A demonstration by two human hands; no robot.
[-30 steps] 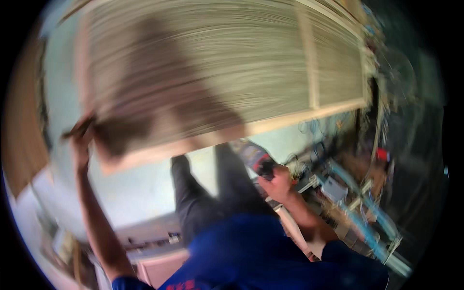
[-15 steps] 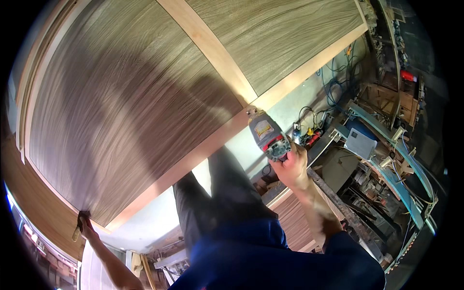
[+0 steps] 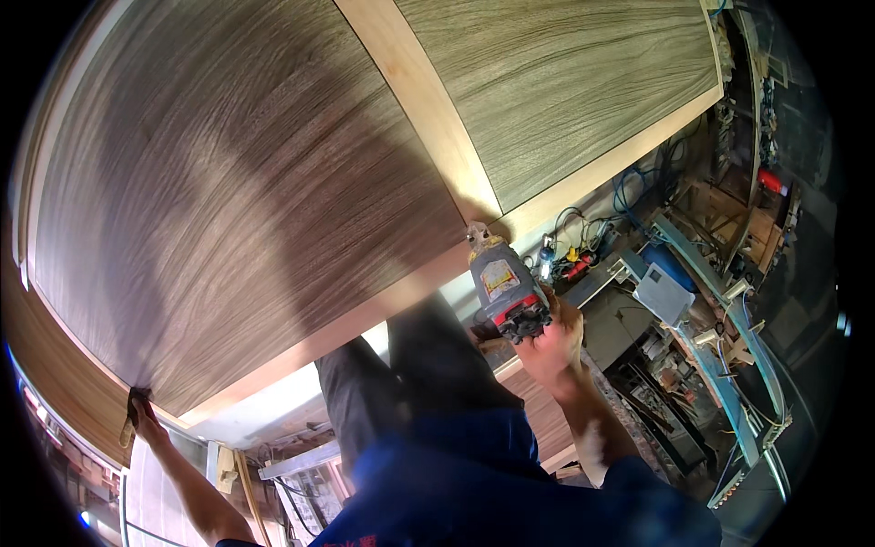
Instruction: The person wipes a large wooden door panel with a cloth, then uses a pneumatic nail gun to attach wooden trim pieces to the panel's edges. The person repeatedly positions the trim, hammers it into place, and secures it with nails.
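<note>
A grey handheld power tool (image 3: 499, 281) with a red band, black rear end and bare metal nose is gripped in my right hand (image 3: 554, 354). Its nose meets the pale wooden edge strip (image 3: 365, 316) of a big wood-grain panel (image 3: 264, 182), close to where a pale crosspiece (image 3: 424, 96) joins that strip. My left hand (image 3: 146, 421) is closed at the panel's lower left corner, around something dark with a tan, handle-like end below it. Shadow and distance blur what that thing is.
Several blue and black cables (image 3: 629, 187) lie beyond the panel's right edge. A teal metal frame (image 3: 729, 365) with a grey box (image 3: 663, 294) stands at the right amid wood scraps. My legs (image 3: 428, 351) are close under the panel's near edge.
The tool and my right hand have shifted slightly down relative to the view, with the nose still by the crosspiece joint. The view has turned a little. My left hand stays at the corner.
</note>
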